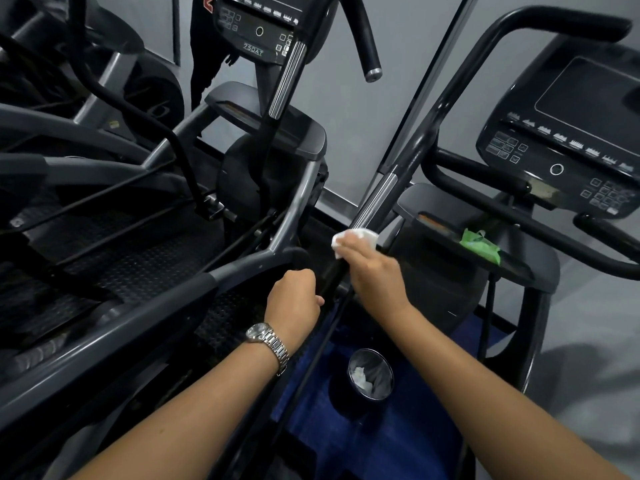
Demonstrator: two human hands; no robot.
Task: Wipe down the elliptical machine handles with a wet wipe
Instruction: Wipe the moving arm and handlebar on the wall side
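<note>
A long black elliptical handle (419, 140) with a chrome sensor section (374, 202) runs diagonally through the middle of the head view. My right hand (374, 271) wraps a white wet wipe (356, 237) around the bar just below the chrome part. Lower on the same bar, my left hand (294, 296), with a metal watch on its wrist, grips the black shaft. A green wet wipe pack (479, 245) lies on the right machine's tray.
A second elliptical with its console (256, 29) and chrome-banded handle (287, 81) stands to the left. The right machine's console (568, 140) is at the upper right. A small black bin (370, 374) holding used wipes sits on the blue floor mat below.
</note>
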